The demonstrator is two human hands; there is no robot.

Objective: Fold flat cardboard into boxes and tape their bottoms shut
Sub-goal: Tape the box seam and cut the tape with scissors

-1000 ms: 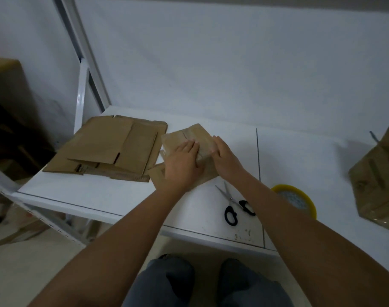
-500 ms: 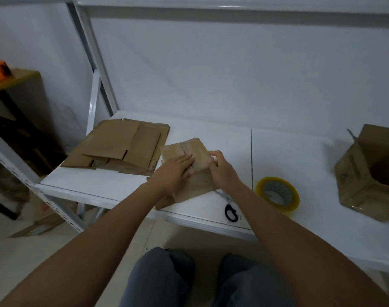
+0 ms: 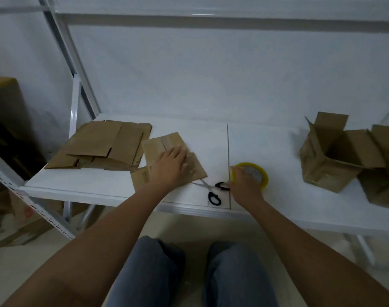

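Our left hand (image 3: 170,166) presses the box (image 3: 167,160) flaps flat; our right hand (image 3: 244,185) closes on the tape (image 3: 255,173) — ease that pressure and the flaps may spring open.

Hands: two were in view, a left hand (image 3: 170,166) and a right hand (image 3: 244,185).
Tape rolls: one yellow tape roll (image 3: 259,177).
Scissors: one pair of black-handled scissors (image 3: 212,192).
Folded boxes: one small box (image 3: 164,147) lay under the left hand; two open boxes (image 3: 326,156) stood at right.
Flat cardboard: one stack (image 3: 100,147); its sheet count could not be told.
Shelves: one white shelf (image 3: 277,140).
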